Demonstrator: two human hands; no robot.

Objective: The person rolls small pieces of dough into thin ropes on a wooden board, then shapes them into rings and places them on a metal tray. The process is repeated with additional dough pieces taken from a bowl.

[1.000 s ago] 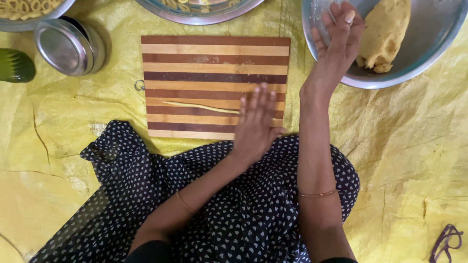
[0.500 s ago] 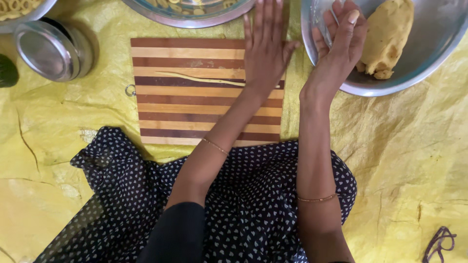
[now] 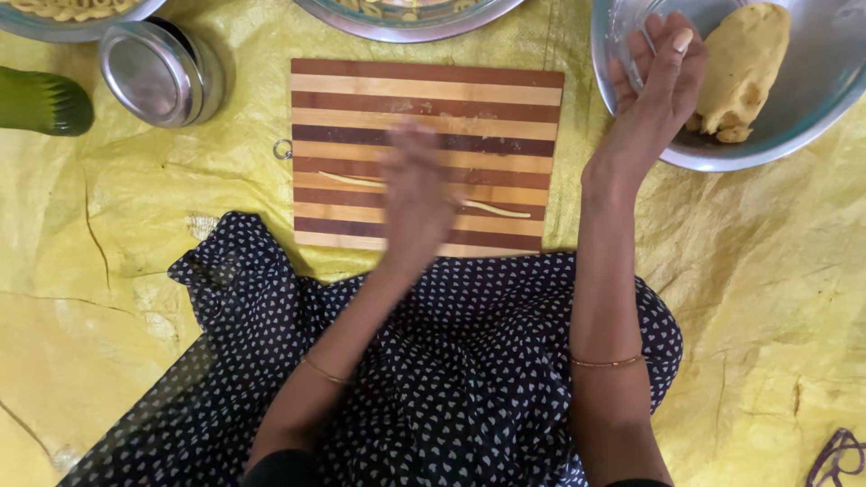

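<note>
Head view: left hand (image 3: 413,194) flat on dough strand (image 3: 492,208), grip wide, holding nothing.

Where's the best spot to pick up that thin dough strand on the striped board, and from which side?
Probably the free right end of the dough strand, coming from above with a light fingertip pinch. It lies flat on the striped board, and the left hand covers its middle. The right hand rests on the steel bowl's rim.
</note>
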